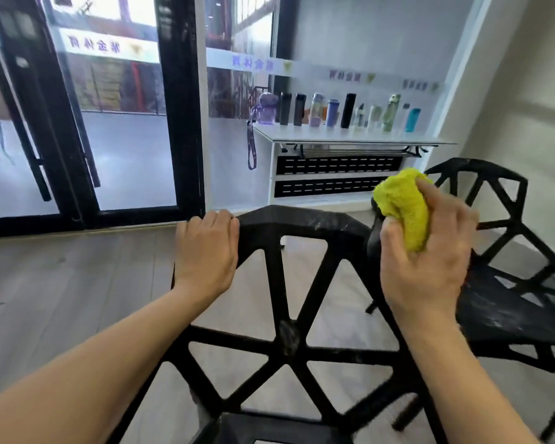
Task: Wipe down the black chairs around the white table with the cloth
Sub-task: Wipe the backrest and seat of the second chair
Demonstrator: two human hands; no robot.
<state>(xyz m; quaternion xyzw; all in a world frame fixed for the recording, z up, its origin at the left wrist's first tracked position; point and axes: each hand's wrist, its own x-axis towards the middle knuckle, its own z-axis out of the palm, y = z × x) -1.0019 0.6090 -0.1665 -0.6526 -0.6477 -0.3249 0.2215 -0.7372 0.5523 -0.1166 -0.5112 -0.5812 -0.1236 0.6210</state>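
Observation:
A black chair with an open geometric lattice back stands right in front of me. My left hand grips the top left corner of its backrest, fingers curled over the edge. My right hand holds a bunched yellow cloth against the top right corner of the same backrest. A second black lattice chair stands to the right, its seat showing pale scuffs.
A white shelf by the window carries several bottles and flasks, with a purple lanyard hanging off its left end. Black-framed glass doors fill the left. The floor is pale wood planks.

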